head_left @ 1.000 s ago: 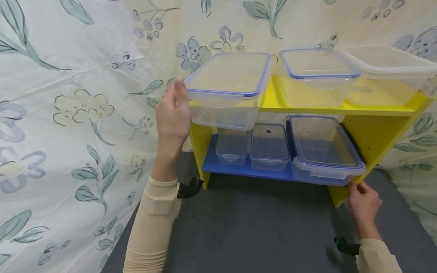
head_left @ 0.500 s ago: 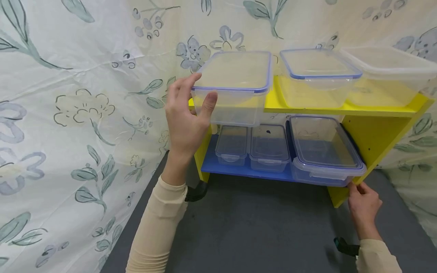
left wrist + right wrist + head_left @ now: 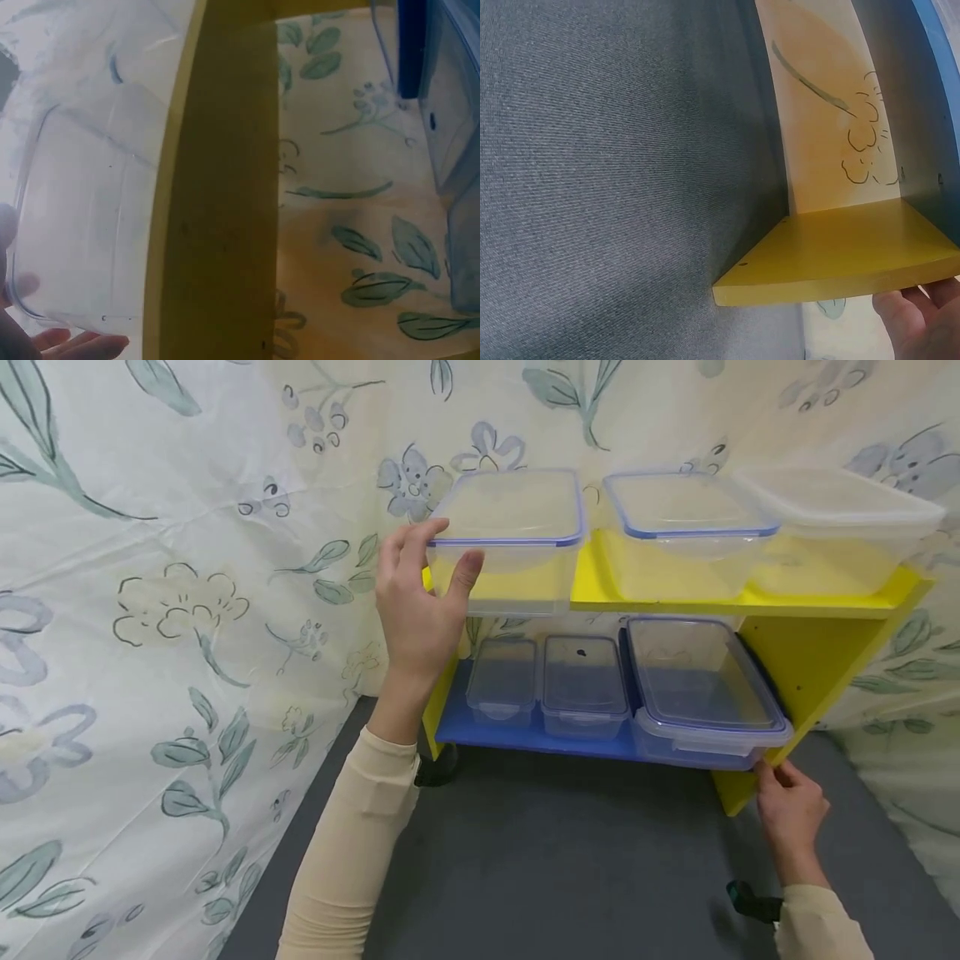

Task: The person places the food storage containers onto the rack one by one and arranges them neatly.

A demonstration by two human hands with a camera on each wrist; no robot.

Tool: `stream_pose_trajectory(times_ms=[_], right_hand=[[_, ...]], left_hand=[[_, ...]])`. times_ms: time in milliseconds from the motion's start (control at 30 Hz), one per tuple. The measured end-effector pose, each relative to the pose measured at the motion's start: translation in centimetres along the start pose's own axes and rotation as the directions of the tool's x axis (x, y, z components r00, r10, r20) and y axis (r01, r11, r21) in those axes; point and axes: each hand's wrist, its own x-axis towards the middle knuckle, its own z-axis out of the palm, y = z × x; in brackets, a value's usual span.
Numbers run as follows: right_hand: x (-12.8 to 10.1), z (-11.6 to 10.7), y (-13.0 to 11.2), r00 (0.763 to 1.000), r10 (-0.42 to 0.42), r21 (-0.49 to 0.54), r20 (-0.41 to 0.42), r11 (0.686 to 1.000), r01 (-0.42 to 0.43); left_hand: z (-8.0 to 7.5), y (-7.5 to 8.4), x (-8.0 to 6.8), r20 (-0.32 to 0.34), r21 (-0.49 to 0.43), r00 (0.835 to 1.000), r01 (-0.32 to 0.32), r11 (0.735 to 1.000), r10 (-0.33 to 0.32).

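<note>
A clear plastic food container (image 3: 517, 514) with a blue-edged lid rests at the left end of the yellow top shelf. My left hand (image 3: 418, 606) touches its front left corner, thumb on the front and extended fingers along the left side. In the left wrist view, the fingertips (image 3: 90, 349) lie along that clear container (image 3: 82, 217), beside the yellow side panel (image 3: 214, 187). Low on the right, my right hand (image 3: 793, 806) grips the front edge of the shelf unit (image 3: 832, 668). In the right wrist view, its fingers (image 3: 900, 315) press against the panel's outer face.
Beside it on top stand another blue-rimmed container (image 3: 690, 506) and a white-lidded container (image 3: 836, 497). On the blue lower shelf (image 3: 540, 747) sit two small containers (image 3: 501, 677) and a larger one (image 3: 705, 681). A dark grey surface (image 3: 562, 860) lies in front; flowered cloth (image 3: 180, 693) hangs around.
The left container has moved back and levelled on the top shelf. My left hand has shifted right, its grip loosened and thumb moved to the front. The right hand stays on the panel.
</note>
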Motion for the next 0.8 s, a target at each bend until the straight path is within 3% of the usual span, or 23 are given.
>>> stream_pose_trajectory(times_ms=[433,667,800], right_hand=[[0.2,0.5,-0.4,0.999,0.032,0.042,0.013,0.999,-0.033],[0.2,0.2,-0.5,0.999,0.046,0.043,0.028,0.998,-0.047],[0.1,0.2,-0.5,0.999,0.038,0.048,0.027,0.998,-0.040]], left_hand=[[1.3,-1.1,1.1,0.020,-0.019,0.999,0.048,0.999,-0.048],[2.2,-1.3,1.6,0.016,0.080,0.997,0.071,0.994,-0.073],[2.4,-1.4,2.0,0.035,0.093,0.995,0.090,0.992,-0.094]])
